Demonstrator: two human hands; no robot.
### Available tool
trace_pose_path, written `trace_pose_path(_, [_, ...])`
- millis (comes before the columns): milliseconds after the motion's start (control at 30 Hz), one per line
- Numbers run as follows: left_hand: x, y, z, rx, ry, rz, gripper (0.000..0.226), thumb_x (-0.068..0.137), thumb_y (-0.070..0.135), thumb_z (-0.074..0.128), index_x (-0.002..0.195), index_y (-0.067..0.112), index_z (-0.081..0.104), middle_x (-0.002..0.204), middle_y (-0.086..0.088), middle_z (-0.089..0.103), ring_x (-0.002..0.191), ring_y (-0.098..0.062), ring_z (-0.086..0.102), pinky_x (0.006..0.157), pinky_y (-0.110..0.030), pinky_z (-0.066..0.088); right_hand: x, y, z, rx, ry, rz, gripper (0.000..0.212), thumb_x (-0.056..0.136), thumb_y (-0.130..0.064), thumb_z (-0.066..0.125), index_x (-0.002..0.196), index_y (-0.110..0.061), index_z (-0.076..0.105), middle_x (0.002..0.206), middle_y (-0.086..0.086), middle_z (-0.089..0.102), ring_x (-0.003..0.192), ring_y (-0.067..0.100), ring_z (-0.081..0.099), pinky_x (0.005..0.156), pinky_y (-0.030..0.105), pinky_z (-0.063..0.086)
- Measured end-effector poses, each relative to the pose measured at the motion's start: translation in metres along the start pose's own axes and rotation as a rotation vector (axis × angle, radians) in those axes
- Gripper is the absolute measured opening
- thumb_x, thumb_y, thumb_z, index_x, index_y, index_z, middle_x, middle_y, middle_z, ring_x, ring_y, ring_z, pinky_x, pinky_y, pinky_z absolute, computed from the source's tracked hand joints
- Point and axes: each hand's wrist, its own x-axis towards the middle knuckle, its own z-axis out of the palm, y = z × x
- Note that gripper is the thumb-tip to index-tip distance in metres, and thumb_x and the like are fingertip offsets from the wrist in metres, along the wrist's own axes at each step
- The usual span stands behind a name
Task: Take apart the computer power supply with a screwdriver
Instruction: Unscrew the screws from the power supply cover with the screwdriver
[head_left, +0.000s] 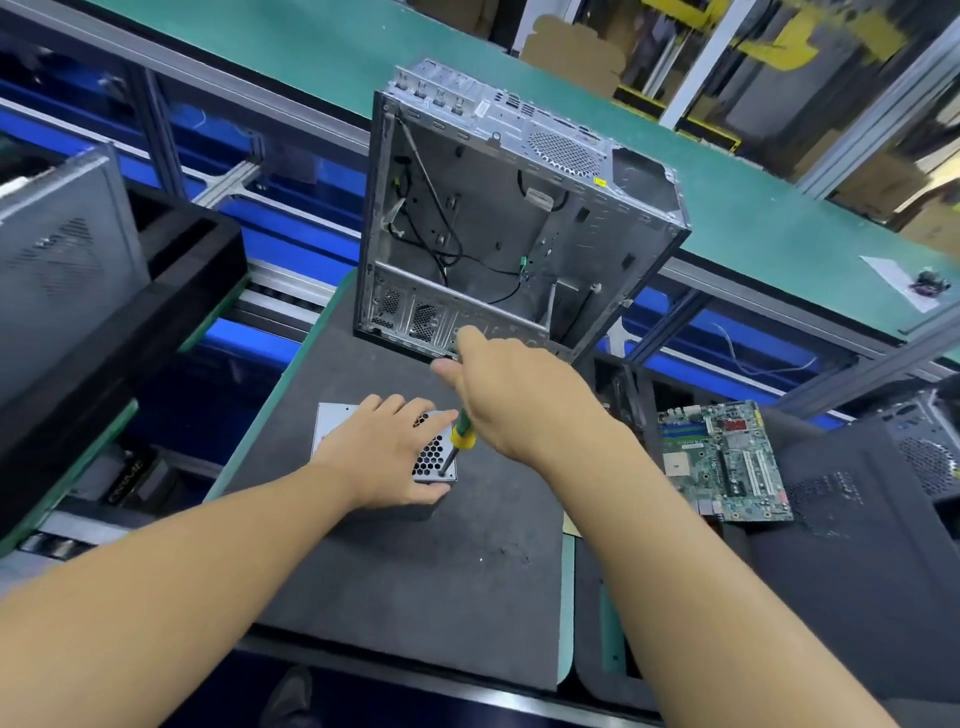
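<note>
The power supply (332, 423), a small silver box with a honeycomb fan grille, lies on the dark grey mat (415, 545). My left hand (382, 452) presses flat on its top, fingers spread, covering most of it. My right hand (511, 392) is closed around the handle of a green and yellow screwdriver (460, 434). The screwdriver's shaft slants down to the near right corner of the power supply, where its tip touches the casing.
An emptied silver computer case (498, 218) stands open just behind the mat. A green motherboard (724, 460) lies to the right, beside dark case panels (857, 519). A black tray with another case (67, 270) sits on the left. A green conveyor (779, 223) runs behind.
</note>
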Motion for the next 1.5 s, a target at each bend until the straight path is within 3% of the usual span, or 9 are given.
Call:
trace_pose_path(100, [-0.001,0.001,-0.001,-0.014,0.015,0.003,0.071,0.07,0.072,0.057,0.118,0.019,0.058,0.107,-0.004,0.063,0.081,-0.029,0.057,0.072,-0.039,0.048,0.001,0.004,-0.003,0.049,-0.051,-0.095,0.006,0.102,-0.021,0.037,0.103,-0.018,0.042,0.095,0.0,0.046,0.078,0.029,0.053,0.068,0.04,0.044])
trace_pose_path(233, [0.001,-0.001,-0.001,-0.012,-0.02,-0.028,0.078,0.072,0.075,0.048,0.127,0.02,0.057,0.117,-0.002,0.062,0.088,-0.027,0.057,0.078,-0.039,0.047,-0.002,0.016,-0.02,0.197,-0.277,-0.145,0.019,0.093,-0.016,0.046,0.109,-0.026,0.045,0.106,-0.008,0.034,0.075,0.012,0.041,0.064,0.031,0.031])
trace_pose_path(400, [0.002,-0.001,0.0,0.032,0.042,0.036,0.072,0.071,0.072,0.051,0.113,0.014,0.057,0.102,-0.008,0.064,0.076,-0.03,0.057,0.067,-0.038,0.049,-0.002,0.009,-0.01,-0.106,-0.089,-0.044,0.029,0.101,-0.048,0.031,0.101,-0.019,0.037,0.092,-0.001,0.042,0.074,0.029,0.046,0.065,0.037,0.035])
trace_pose_path(733, [0.003,-0.005,0.003,0.08,-0.054,0.004,0.082,0.076,0.076,0.04,0.135,0.019,0.05,0.125,-0.005,0.058,0.093,-0.029,0.056,0.079,-0.039,0.046,0.002,0.018,-0.018,0.093,-0.244,-0.151,0.021,0.09,-0.021,0.053,0.109,-0.026,0.045,0.105,-0.011,0.036,0.098,0.021,0.036,0.081,0.04,0.044])
trace_pose_path(833, [0.002,-0.004,0.002,0.072,-0.035,0.019,0.077,0.076,0.074,0.043,0.128,0.018,0.053,0.119,-0.006,0.06,0.089,-0.03,0.057,0.077,-0.039,0.046,0.006,0.011,-0.011,-0.038,-0.115,-0.049,0.024,0.1,-0.043,0.039,0.1,-0.02,0.038,0.093,-0.003,0.043,0.081,0.026,0.045,0.069,0.04,0.041])
trace_pose_path(967, [0.003,-0.005,0.003,0.029,-0.017,0.018,0.077,0.075,0.073,0.043,0.128,0.017,0.05,0.122,-0.006,0.06,0.09,-0.031,0.058,0.079,-0.041,0.048,0.007,0.007,-0.001,-0.203,0.072,-0.098,0.009,0.1,-0.02,0.041,0.099,-0.018,0.032,0.082,0.001,0.049,0.057,0.022,0.038,0.05,0.032,0.026])
trace_pose_path(1133, [0.003,-0.004,0.002,0.0,0.041,0.049,0.07,0.074,0.07,0.044,0.119,0.017,0.04,0.112,-0.01,0.063,0.08,-0.033,0.058,0.07,-0.042,0.051,0.006,0.012,-0.015,0.217,-0.183,-0.158,0.029,0.09,-0.012,0.047,0.111,-0.031,0.044,0.112,-0.008,0.036,0.088,0.022,0.045,0.068,0.036,0.038])
trace_pose_path(1333, [0.004,-0.003,0.001,0.019,0.02,0.05,0.07,0.074,0.07,0.045,0.114,0.013,0.051,0.1,-0.011,0.064,0.077,-0.033,0.059,0.068,-0.041,0.051,0.003,0.005,-0.008,-0.031,-0.089,0.035,0.037,0.097,-0.059,0.034,0.102,-0.023,0.033,0.102,0.0,0.039,0.081,0.03,0.047,0.068,0.041,0.04])
trace_pose_path(1500, [0.004,-0.004,0.002,-0.011,0.068,0.054,0.068,0.073,0.069,0.047,0.115,0.017,0.045,0.104,-0.009,0.063,0.076,-0.031,0.057,0.067,-0.039,0.049,0.007,0.005,-0.009,0.048,-0.061,-0.075,0.01,0.102,-0.025,0.034,0.101,-0.019,0.042,0.092,0.0,0.047,0.087,0.03,0.053,0.072,0.04,0.043])
